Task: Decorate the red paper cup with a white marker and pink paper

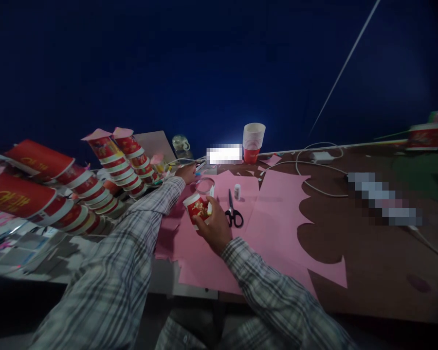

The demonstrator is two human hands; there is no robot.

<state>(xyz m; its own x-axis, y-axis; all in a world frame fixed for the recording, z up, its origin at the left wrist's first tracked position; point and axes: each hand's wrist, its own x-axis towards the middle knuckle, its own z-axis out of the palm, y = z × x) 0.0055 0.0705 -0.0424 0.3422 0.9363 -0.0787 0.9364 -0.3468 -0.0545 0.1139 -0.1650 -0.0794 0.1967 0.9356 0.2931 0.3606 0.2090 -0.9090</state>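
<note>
Plaid sleeves (105, 272) are closest to the camera, soft fabric and a bit rumpled, and the two hands are well apart. Right hand (217, 227) is curled snugly around one red paper cup (197, 209) with gold print, held tilted over the pink sheets (277, 214) around the middle of the desk (368, 272). Some slim white thing (212, 191) sits by those fingers, too blurry to name. Left hand (186, 172) stretches toward the back edge, and honestly I can't tell if it's gripping anything. Paper-wise I count at least two big smooth pieces, the right one scalloped along its right side. On top: one pair of black-handled scissors (232, 211), one little white bottle (237, 191), one thin ring (205, 193). Toward the left end are at least four cup towers (118, 165), some capped with pink paper. One nested stack (254, 143), white up top, stands by the back edge.
</note>
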